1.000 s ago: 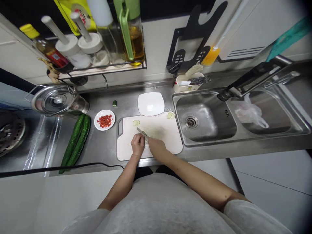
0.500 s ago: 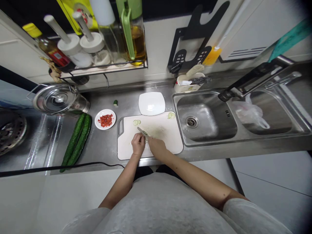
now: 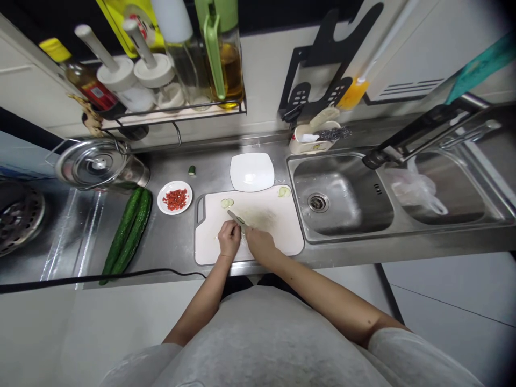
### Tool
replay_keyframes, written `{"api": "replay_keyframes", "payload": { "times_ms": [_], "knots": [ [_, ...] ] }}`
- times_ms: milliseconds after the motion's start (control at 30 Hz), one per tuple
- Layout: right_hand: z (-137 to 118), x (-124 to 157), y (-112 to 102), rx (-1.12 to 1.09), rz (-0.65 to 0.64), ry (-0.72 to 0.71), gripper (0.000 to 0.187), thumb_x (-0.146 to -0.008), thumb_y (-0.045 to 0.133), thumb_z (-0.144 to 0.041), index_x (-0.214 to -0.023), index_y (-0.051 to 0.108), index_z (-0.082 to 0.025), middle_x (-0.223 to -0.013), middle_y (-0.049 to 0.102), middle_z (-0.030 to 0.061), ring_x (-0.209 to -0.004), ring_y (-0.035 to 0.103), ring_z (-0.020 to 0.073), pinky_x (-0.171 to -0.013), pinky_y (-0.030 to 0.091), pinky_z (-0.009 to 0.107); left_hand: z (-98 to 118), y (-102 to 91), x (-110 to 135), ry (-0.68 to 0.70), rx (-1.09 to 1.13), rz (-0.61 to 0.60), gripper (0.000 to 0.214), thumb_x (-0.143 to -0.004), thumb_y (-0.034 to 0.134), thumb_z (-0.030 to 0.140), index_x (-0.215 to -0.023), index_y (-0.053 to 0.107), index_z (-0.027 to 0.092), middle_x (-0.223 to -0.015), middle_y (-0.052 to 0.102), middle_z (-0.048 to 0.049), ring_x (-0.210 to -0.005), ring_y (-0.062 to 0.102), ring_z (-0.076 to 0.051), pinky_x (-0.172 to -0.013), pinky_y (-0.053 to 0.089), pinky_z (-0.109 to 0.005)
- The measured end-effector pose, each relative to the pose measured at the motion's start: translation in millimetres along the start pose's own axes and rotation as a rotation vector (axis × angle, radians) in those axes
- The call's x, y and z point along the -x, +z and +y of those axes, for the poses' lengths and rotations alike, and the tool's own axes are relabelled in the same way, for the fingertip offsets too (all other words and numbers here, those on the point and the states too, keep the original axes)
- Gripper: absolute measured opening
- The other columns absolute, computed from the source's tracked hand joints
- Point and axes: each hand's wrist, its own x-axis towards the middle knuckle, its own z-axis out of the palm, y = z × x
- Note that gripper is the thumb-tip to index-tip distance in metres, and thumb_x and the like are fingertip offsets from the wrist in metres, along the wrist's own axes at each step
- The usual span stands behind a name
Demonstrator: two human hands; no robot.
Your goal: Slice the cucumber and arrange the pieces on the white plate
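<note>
My right hand (image 3: 261,244) is wrapped round the handle of a knife (image 3: 234,216), its blade pointing up and left over the white cutting board (image 3: 209,242). Right beside the blade, my left hand (image 3: 229,236) is closed with its fingers curled in; whatever is under them is hidden. A small green bit shows along the blade. Pale cucumber slices (image 3: 227,203) lie on the board just beyond the knife tip. More slices (image 3: 284,191) rest at the board's far right corner.
An empty white plate (image 3: 251,171) touches the board's far edge. To the left are a plate of chopped red pieces (image 3: 174,200), two cucumbers (image 3: 128,234), a cucumber end (image 3: 191,170) and a lidded steel pot (image 3: 100,164). A sink (image 3: 342,199) lies to the right.
</note>
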Motion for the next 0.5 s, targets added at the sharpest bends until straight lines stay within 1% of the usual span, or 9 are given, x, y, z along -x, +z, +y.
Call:
{"api": "replay_keyframes", "payload": {
  "times_ms": [200,367,500],
  "knots": [
    [3,-7,8,-0.017,-0.022,0.021,0.028,-0.093,0.029,-0.009,-0.105,0.053,-0.013,-0.093,0.068,0.0134,-0.089,0.067,0.0181,-0.071,0.051,0.025,0,-0.5,0,0.0,0.026,-0.003,0.016,-0.085,0.047,0.017,-0.075,0.06,0.018,-0.079,0.064,-0.005,-0.077,0.059,-0.013,-0.071,0.047,-0.026],
    [7,-9,17,-0.039,0.004,0.017,0.028,-0.093,0.028,-0.009,-0.108,0.051,-0.013,-0.099,0.066,0.0134,-0.089,0.066,0.0186,-0.071,0.051,0.027,1,-1.2,0,-0.017,0.046,0.0,0.015,-0.086,0.049,0.02,-0.08,0.063,0.019,-0.082,0.066,-0.0057,-0.08,0.06,-0.014,-0.075,0.048,-0.027],
    [14,-7,11,-0.062,-0.045,0.018,0.028,-0.091,0.031,-0.008,-0.111,0.051,-0.013,-0.099,0.066,0.0132,-0.092,0.065,0.0198,-0.074,0.048,0.028,6,-4.3,-1,-0.042,0.072,0.006,0.015,-0.086,0.051,0.024,-0.086,0.065,0.019,-0.086,0.068,-0.0058,-0.083,0.062,-0.014,-0.077,0.05,-0.029]
  ]
}}
